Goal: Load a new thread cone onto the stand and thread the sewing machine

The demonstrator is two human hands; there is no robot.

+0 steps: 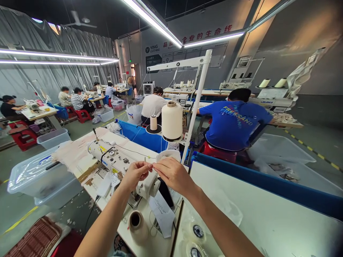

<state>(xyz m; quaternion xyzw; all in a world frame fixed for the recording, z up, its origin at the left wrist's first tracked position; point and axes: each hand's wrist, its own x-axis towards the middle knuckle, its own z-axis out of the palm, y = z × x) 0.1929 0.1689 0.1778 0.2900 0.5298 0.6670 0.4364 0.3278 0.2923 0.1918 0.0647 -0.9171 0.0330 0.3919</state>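
Note:
Above the head of a white sewing machine, my left hand and my right hand meet, fingertips pinched together. Whatever lies between the fingertips is too fine to make out. Just behind them, a large cream thread cone and a small beige thread spool sit on a white thread stand, with thin threads running down from its arm. A tan thread cone stands on the table below my forearms. Beside it lies a printed paper slip.
Pale fabric covers the table's far left end. A second white table adjoins on the right, with wrapped spools near my right forearm. Blue cloth troughs edge the tables. Lidded plastic bins stand left; co-workers sit ahead.

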